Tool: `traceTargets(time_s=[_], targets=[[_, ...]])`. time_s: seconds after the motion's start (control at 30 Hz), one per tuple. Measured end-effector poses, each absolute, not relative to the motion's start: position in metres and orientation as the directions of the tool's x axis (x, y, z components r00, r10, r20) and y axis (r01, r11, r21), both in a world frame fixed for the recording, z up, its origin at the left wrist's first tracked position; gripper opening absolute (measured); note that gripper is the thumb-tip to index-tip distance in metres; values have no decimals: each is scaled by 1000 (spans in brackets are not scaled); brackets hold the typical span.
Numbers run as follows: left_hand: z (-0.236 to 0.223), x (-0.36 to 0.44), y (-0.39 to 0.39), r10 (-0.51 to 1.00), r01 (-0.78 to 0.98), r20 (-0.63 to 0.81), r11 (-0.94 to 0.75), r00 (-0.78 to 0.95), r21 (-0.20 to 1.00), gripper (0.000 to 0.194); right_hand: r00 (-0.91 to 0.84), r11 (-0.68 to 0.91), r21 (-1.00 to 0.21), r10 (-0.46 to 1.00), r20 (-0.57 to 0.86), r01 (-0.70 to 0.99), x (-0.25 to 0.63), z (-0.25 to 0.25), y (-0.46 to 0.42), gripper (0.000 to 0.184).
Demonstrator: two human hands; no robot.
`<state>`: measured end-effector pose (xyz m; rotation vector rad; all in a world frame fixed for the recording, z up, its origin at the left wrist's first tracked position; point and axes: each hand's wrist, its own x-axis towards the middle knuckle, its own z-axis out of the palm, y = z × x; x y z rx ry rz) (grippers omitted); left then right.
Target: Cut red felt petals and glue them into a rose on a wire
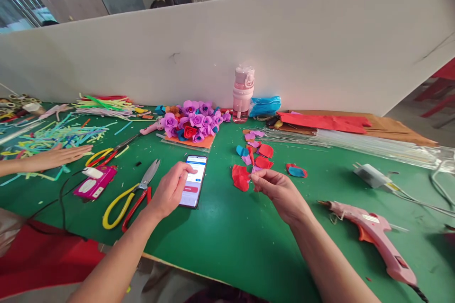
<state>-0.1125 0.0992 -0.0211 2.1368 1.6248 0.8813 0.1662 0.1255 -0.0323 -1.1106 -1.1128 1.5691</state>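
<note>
My left hand (pixel 173 185) is over a phone (pixel 195 189) lying on the table with its screen lit. Its index finger reaches out onto the screen, the other fingers curl loosely, and nothing is in its grip. Between thumb and fingertips my right hand (pixel 279 191) pinches a thin stem with a small red rolled bud (pixel 251 155) at its top. Just left of those fingertips is a red petal (pixel 241 177). Behind them lie more loose petals (pixel 265 150) in red, purple and blue.
Scissors (pixel 137 191) lie left of the phone, and a pink glue gun (pixel 373 229) is at right. Behind are purple flowers (pixel 197 120), a pink bottle (pixel 243 94) and bundled wires (pixel 355 139). Another person's hand (pixel 60 157) rests at far left near coloured strips.
</note>
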Motion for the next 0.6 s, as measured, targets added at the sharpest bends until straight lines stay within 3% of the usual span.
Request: traceTargets(time_s=[0.27, 0.6], targets=[[-42, -110, 84, 913, 742, 324, -394, 248, 542, 24, -204, -210, -960, 964, -172, -185, 166, -30, 124, 26], [-47, -110, 90, 916, 761, 302, -390, 264, 518, 24, -204, -199, -962, 966, -160, -188, 166, -30, 124, 27]])
